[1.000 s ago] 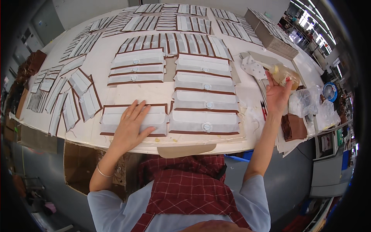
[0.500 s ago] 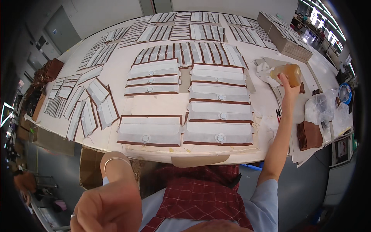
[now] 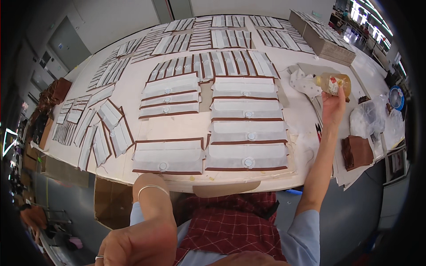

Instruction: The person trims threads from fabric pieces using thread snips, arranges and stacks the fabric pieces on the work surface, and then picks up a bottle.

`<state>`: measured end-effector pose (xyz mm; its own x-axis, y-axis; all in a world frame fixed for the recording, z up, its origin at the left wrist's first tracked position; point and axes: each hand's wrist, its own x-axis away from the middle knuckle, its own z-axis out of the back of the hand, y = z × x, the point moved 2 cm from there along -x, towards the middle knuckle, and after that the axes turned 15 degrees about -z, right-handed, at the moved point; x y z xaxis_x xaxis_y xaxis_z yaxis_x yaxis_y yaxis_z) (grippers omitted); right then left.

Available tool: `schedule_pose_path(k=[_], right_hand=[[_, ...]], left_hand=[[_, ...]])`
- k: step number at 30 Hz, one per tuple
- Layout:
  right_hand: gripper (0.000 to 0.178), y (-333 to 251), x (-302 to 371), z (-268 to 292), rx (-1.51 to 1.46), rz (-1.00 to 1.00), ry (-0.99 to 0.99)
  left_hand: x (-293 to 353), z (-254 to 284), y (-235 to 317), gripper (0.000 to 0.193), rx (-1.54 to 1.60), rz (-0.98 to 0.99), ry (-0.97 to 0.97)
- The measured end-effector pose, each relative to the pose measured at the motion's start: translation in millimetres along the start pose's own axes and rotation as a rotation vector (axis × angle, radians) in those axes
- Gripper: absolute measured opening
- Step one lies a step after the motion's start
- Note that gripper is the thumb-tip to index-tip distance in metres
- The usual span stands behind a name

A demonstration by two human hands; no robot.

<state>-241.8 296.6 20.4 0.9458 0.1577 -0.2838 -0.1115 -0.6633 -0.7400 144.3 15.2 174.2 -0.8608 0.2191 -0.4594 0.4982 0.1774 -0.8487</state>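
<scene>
On the right side of the table, my right hand point(image 3: 333, 106) is closed around a clear bottle point(image 3: 341, 83) of amber liquid with a label. The bottle lies on its side, its neck pointing left towards a pale spotted cloth point(image 3: 305, 84). Close in at the lower edge, my left hand point(image 3: 140, 241) is raised with curled fingers, wearing a ring and a bracelet. Its fingertips are hidden. Between the arms, flat white panels with brown edges point(image 3: 246, 156) lie in two overlapping columns, each with a round disc at its middle.
More brown-edged panels point(image 3: 104, 137) spread over the white table point(image 3: 168, 126). At the right are a stack of brown pieces point(image 3: 357, 152), clear plastic bags point(image 3: 368, 117), a blue fan point(image 3: 396, 98) and red and black pens point(image 3: 318, 131). A cardboard box point(image 3: 113, 201) stands below the table's front edge.
The bottle has turned in my right hand so its label shows, and its neck has come level. My left hand has shifted right and lower in the picture. The view has tilted slightly.
</scene>
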Motion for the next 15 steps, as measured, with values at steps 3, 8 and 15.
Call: schedule_pose_path(k=[3,8,15], right_hand=[[0.042,4.5,-6.0,17.3,0.012,0.002,-0.044],[0.047,12.8,-6.1,21.4,-0.18,-0.025,0.0],[0.046,6.3,1.0,-7.6,-0.145,-0.086,-0.206]], left_hand=[[1.1,0.5,0.1,0.016,0.012,0.013,0.005],[0.6,-0.1,-0.7,0.016,0.026,0.002,0.041],[0.7,-1.8,-0.7,0.017,0.035,-0.022,0.061]])
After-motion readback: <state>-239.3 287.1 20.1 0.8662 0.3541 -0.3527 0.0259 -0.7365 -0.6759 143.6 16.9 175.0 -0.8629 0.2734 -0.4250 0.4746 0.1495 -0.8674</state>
